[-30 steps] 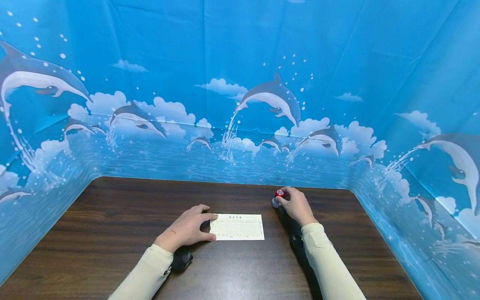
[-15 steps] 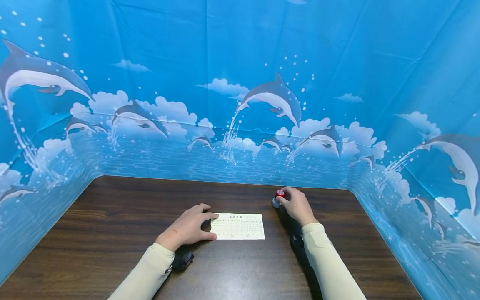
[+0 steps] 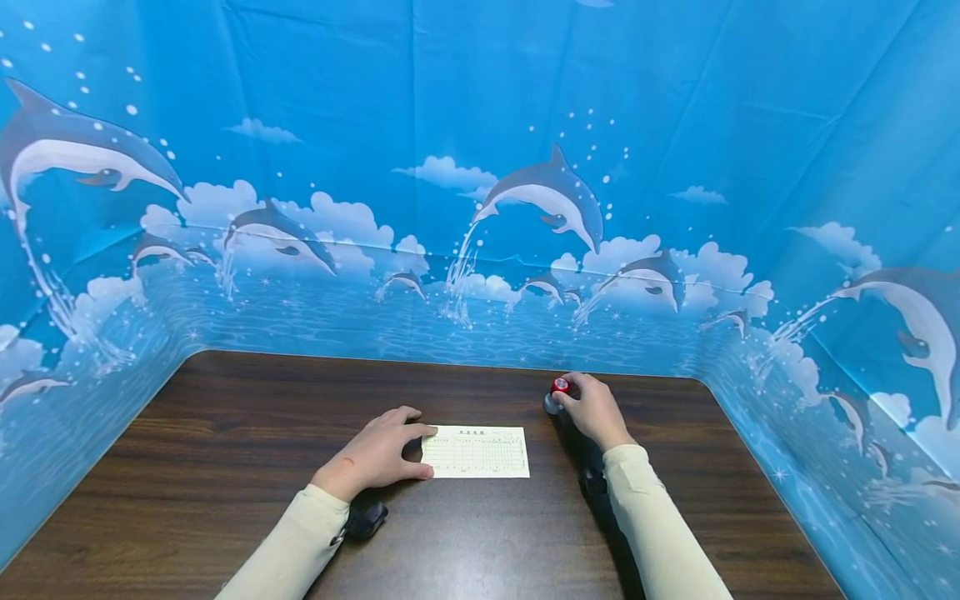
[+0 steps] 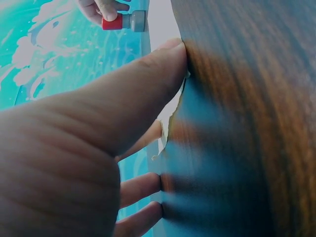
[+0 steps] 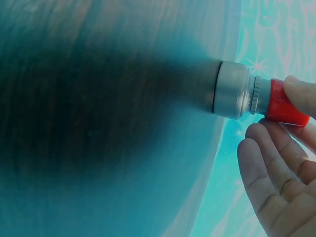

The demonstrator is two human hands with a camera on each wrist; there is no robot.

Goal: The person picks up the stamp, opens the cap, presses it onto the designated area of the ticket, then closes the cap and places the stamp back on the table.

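Observation:
A pale printed form (image 3: 480, 452) with a ruled grid lies flat on the wooden table. My left hand (image 3: 378, 456) holds down its left edge, thumb at the near corner and a fingertip at the far one. In the left wrist view the thumb (image 4: 168, 59) presses the paper's edge while other fingers touch the tabletop. Right of the form, my right hand (image 3: 595, 412) pinches the red top of a stamp (image 3: 556, 395) between thumb and fingers. The stamp's grey base (image 5: 232, 90) stands upright at the table surface, and the remaining fingers hang loosely beside it.
The dark wooden table (image 3: 262, 400) is bordered at the back and sides by a blue curtain (image 3: 337, 125) printed with dolphins. Black wrist devices (image 3: 365, 520) sit under both wrists, close over the tabletop.

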